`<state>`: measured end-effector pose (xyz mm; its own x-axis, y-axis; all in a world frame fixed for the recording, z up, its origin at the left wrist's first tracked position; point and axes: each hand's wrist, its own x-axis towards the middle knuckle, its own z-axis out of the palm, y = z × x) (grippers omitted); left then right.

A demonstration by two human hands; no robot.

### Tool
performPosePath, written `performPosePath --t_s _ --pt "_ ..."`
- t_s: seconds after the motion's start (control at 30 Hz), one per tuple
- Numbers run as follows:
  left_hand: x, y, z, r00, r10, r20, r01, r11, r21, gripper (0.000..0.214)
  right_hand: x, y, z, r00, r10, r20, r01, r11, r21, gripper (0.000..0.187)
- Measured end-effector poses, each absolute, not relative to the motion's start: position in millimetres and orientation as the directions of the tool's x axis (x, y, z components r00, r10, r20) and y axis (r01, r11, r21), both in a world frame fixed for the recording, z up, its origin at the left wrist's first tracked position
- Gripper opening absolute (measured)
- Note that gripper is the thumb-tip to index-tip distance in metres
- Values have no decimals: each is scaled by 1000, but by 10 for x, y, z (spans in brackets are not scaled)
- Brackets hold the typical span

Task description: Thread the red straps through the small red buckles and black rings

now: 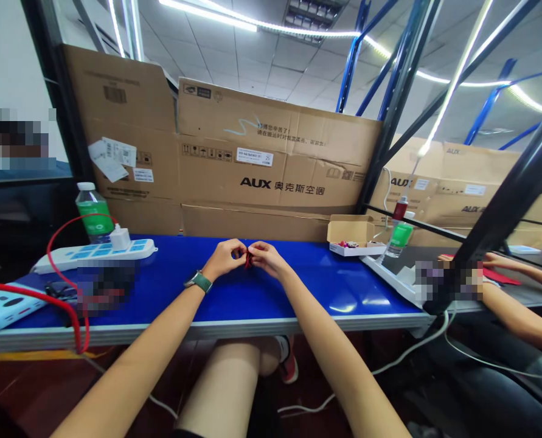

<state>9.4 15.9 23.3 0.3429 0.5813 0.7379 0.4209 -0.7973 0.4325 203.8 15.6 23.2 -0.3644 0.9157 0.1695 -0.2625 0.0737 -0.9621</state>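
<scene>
Hands (247, 258), both pinching a small red item (249, 262), over blue tabletop (325, 286).
Seems light, soft; best taken by its edges.

A water bottle (92, 213) stands behind a power strip (70, 258).

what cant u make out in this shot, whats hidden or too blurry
Head view, the only one:
red thing: mostly hidden by the fingers of the left hand and right hand, so its shape is unclear
small items in the box: too small to identify
patch on the table's left: pixelated, hiding what lies there
co-worker's hand: partly covered by a pixelated patch
pale blue case: cut off by the left edge
</scene>
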Motion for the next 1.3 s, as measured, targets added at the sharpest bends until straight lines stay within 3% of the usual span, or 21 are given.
performPosePath --t_s 0.1,0.27,0.37,0.5,0.63,0.83,1.0,1.1,1.2,1.3 --pt "94 143 253 377 551 745 414 -819 396 7 2056 174 251 -358 921 156 -269 58 -961 51" --pt "33 137 277 329 539 775 430 -816 386 8 2127 216 266 -199 959 204 -308 136 -942 50" --pt "-4 149 285 309 549 777 445 -805 392 10 2152 214 263 -226 948 222 -303 148 -941 50" --pt "17 135 285 303 595 744 416 -786 458 19 2151 205 256 -222 942 250 -303 177 -936 51" --pt "89 112 257 404 630 663 308 -777 549 39 2138 219 240 -212 937 278 -306 207 -929 52" --pt "90 197 181 425 624 656 378 -781 498 19 2147 256 198 -281 934 220 -226 158 -961 45" --pt "32 249 194 409 572 711 462 -802 379 15 2181 193 208 -558 827 71 -20 72 -997 43" --pt "-1 264 220 410 573 709 490 -794 359 17 2172 192 213 -595 802 50 63 109 -992 41" --pt "-33 286 198 384 584 715 516 -778 358 23 2179 291 197 -458 877 146 87 207 -974 36" --pt "-55 312 108 421 610 671 610 -738 288 36 2271 469 155 -63 947 315 153 321 -934 30"
